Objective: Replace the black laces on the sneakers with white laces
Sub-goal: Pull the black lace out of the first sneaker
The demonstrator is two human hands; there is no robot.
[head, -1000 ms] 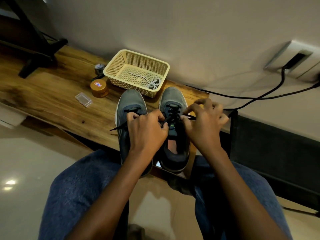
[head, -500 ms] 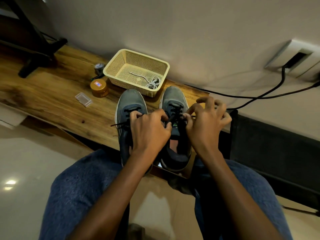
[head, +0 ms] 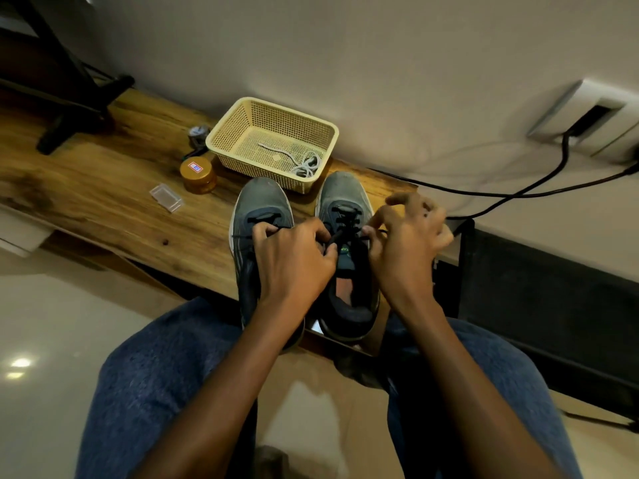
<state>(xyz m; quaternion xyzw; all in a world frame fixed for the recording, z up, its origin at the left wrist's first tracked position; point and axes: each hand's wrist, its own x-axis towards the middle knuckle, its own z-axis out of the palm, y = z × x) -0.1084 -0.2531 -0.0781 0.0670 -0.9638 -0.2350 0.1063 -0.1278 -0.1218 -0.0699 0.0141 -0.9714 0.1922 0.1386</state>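
Two grey sneakers stand side by side at the near edge of a wooden table (head: 103, 205), toes pointing away from me. The left sneaker (head: 261, 205) is partly covered by my left hand (head: 294, 261). The right sneaker (head: 344, 198) carries a black lace (head: 344, 221) threaded through its eyelets. My left hand pinches a strand of that black lace at the tongue. My right hand (head: 404, 240) pinches the lace on the sneaker's right side, its other fingers spread upward. White laces (head: 304, 164) lie coiled inside a cream basket (head: 238, 129) behind the sneakers.
Left of the basket stand a round amber jar (head: 198, 174) and a small clear plastic case (head: 166, 198). A black stand (head: 76, 108) occupies the table's far left. Black cables (head: 518, 191) run along the wall to a socket. A dark chair (head: 539, 288) sits on my right.
My right hand has shifted slightly right and its fingers have spread wider while working the lace. My left hand has stayed on the lace at the tongue. The sneakers have not moved.
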